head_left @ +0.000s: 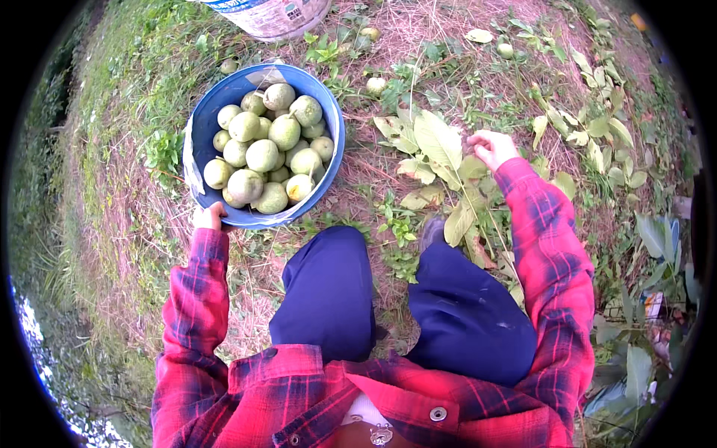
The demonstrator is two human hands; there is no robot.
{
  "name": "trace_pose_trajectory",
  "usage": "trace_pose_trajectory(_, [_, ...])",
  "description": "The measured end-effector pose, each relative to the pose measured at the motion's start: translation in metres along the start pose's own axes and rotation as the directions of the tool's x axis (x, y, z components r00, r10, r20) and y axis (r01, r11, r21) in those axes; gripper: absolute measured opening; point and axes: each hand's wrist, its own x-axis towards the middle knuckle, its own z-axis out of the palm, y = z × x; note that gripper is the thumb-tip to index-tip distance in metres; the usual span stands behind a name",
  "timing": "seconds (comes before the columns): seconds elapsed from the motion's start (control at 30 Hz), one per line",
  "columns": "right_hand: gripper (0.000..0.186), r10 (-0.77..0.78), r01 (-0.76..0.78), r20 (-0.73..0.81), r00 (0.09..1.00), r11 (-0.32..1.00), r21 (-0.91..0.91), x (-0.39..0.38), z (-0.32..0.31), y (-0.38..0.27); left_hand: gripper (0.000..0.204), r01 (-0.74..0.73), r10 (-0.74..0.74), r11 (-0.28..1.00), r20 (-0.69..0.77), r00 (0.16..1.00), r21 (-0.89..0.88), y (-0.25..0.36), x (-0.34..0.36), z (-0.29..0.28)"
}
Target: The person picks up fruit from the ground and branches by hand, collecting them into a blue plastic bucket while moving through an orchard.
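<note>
My left hand (pixel 210 216) is closed on the near left rim of a blue bucket (pixel 337 123). The bucket is tilted toward me and holds a heap of round green fruits (pixel 262 155), some with brownish patches, that look like walnuts in their husks. Off to the right, my right hand (pixel 493 149) hovers over a spray of large yellow-green leaves (pixel 438 140). Its fingers are curled together beside a leaf; what they hold, if anything, is too small to make out.
A white bucket (pixel 272 21) with blue print stands beyond the blue one. Loose green fruits lie in the grass, one (pixel 376 86) right of the bucket and another (pixel 506 51) farther off. More fallen leaves (pixel 597 142) spread to the right. Weedy, straw-covered ground surrounds my knees.
</note>
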Motion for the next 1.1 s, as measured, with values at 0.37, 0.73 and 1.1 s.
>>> trace_pose_trajectory(0.37, [0.049,-0.074,0.332,0.465,0.882,0.800,-0.500,0.117,0.161,0.022,0.015,0.011,-0.040,0.996,-0.324,0.945,-0.091,-0.029,0.000,-0.016])
trace_pose_trajectory(0.73, [0.017,-0.201,-0.169,0.438,0.876,0.724,0.669,0.250,0.075,-0.062,0.025,0.224,-0.142,0.972,-0.587,0.797,0.069,-0.023,0.002,-0.002])
trace_pose_trajectory(1.1, [0.048,0.029,0.430,0.568,0.823,0.622,-0.655,0.267,0.168,-0.014,0.023,0.193,-0.095,0.979,-0.690,0.718,0.066,0.008,-0.019,0.031])
